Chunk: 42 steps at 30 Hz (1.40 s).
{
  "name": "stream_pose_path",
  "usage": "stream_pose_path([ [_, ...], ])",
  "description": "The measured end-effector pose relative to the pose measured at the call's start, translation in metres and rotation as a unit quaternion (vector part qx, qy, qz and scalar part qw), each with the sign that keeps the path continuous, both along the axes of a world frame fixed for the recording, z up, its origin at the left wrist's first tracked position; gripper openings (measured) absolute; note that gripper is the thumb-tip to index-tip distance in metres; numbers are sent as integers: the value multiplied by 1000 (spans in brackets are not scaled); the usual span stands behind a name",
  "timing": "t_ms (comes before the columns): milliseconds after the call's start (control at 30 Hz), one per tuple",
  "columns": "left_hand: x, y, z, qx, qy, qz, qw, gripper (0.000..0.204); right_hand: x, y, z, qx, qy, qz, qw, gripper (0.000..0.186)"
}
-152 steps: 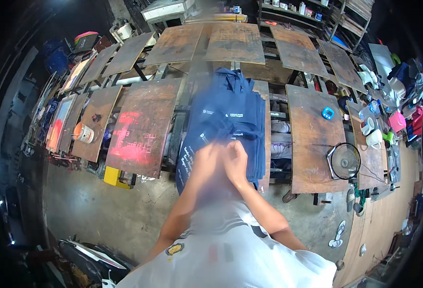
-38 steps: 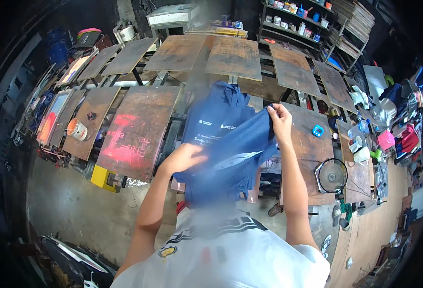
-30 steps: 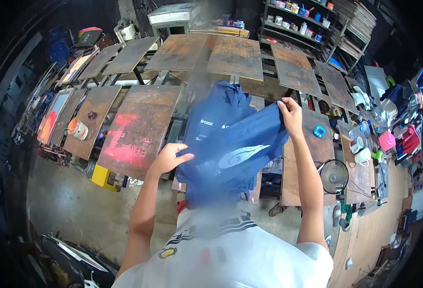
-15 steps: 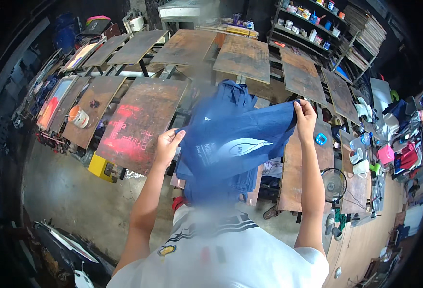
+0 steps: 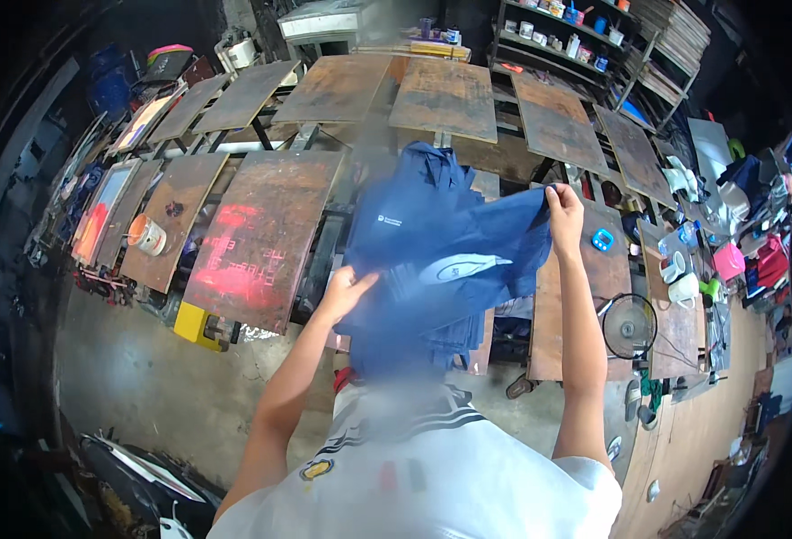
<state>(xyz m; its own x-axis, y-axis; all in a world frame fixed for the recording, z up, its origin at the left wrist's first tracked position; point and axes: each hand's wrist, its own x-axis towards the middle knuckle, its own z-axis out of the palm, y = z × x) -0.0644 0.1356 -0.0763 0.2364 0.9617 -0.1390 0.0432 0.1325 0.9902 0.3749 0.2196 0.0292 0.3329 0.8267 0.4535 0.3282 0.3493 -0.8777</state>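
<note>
A navy cloth bag (image 5: 504,232) with white print is spread between my hands above a stack of similar navy bags (image 5: 432,163), lying on a board in front of me. My right hand (image 5: 565,217) pinches the bag's upper right corner, thumb and fingers closed on it. Lower down, at its left side, my left hand (image 5: 344,292) grips the cloth, partly blurred. A hazy smear down the middle of the view obscures part of both bag and stack.
Worn boards surround the stack, including a pink-stained one (image 5: 250,225). A bucket (image 5: 146,235) sits at left; a blue timer (image 5: 602,239), round fan (image 5: 628,328) and mugs (image 5: 682,289) are at right. A yellow object (image 5: 197,321) is below. Shelves of pots (image 5: 553,54) stand behind.
Since the earliest frame a bag has been lifted off the stack and spread out. In the last half second my left hand has moved right and down, lowering that end.
</note>
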Motion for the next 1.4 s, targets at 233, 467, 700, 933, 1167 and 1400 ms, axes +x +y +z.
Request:
stream_pose_path([
  [233,-15,58,43,242,237,168,926,27,-6,8,34,-27,56,2,998,18],
  [467,-22,31,129,348,21,144,926,30,-34,-61,60,101,315,122,936,9],
  [700,-28,-21,24,171,-253,138,942,31,-71,-142,-66,61,346,59,934,8],
  [933,-53,-75,-60,-2,-546,57,836,48,-88,-205,-172,-96,283,2,954,10],
  [1167,-41,-100,-49,-17,-38,241,970,43,-80,-229,-173,-205,216,60,953,13],
  [1400,-47,-85,-57,113,79,231,963,39,-85,-206,-162,-179,221,15,959,8],
])
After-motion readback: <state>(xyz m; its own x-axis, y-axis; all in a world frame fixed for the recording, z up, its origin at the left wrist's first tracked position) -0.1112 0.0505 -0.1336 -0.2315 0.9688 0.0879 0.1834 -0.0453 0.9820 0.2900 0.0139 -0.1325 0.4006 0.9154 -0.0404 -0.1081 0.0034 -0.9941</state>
